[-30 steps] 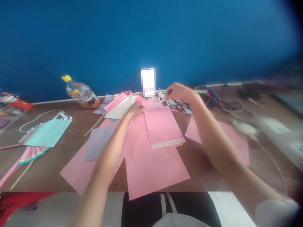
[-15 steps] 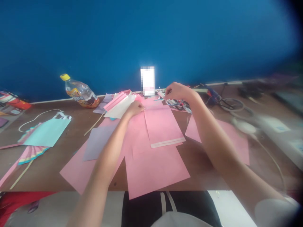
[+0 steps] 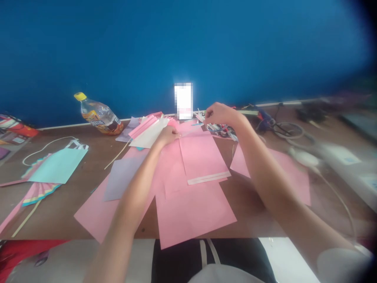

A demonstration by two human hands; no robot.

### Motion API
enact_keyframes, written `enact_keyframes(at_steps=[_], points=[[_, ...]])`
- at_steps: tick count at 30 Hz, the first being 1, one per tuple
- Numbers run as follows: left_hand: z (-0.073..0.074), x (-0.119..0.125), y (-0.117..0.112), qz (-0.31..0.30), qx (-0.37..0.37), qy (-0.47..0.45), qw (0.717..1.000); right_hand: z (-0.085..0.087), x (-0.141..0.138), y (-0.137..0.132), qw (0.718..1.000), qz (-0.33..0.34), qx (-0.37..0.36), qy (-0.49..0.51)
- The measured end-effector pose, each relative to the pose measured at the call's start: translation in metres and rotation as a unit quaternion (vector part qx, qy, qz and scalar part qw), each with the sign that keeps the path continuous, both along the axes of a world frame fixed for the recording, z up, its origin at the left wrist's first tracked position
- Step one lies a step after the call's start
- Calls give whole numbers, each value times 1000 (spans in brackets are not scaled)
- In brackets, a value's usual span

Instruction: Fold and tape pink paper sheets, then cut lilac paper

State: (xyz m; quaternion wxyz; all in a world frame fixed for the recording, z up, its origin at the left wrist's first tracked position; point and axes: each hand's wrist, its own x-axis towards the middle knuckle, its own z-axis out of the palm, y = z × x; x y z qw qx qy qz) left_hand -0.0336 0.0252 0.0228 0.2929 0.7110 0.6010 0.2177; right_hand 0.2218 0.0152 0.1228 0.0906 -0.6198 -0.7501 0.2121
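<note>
Pink sheets of paper overlap in the middle of the table; on top lies a folded pink paper [image 3: 203, 155] with a pale strip along its near edge. My left hand [image 3: 169, 135] is closed at that paper's far left corner, fingertips touching it. My right hand [image 3: 220, 113] is raised beyond its far right corner, fingers pinched together; what they hold, if anything, is too small to make out. Below and behind that hand is a pile of paper scraps [image 3: 222, 129]. Left of my left hand lie a white sheet [image 3: 147, 135] and pleated pink paper [image 3: 144, 125].
A tilted bottle with a yellow cap [image 3: 101, 118] leans at the back left. A bright upright screen [image 3: 184, 100] stands against the blue wall. A mint paper bag [image 3: 60, 165] lies left, over a pleated paper fan [image 3: 44, 192]. Cables [image 3: 290, 131] and a white device [image 3: 304, 157] lie right.
Almost nothing differs. Both hands keep their places and the papers lie as before; the view has shifted very slightly.
</note>
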Motion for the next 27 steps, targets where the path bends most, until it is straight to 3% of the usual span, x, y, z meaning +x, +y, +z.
enact_keyframes(at_steps=[14, 27], points=[[3, 13, -10, -8, 68, 74, 995, -4, 1, 4, 1000, 1, 5, 4], [5, 20, -14, -25, 76, 123, 989, -7, 1, 5, 1000, -4, -13, 10]])
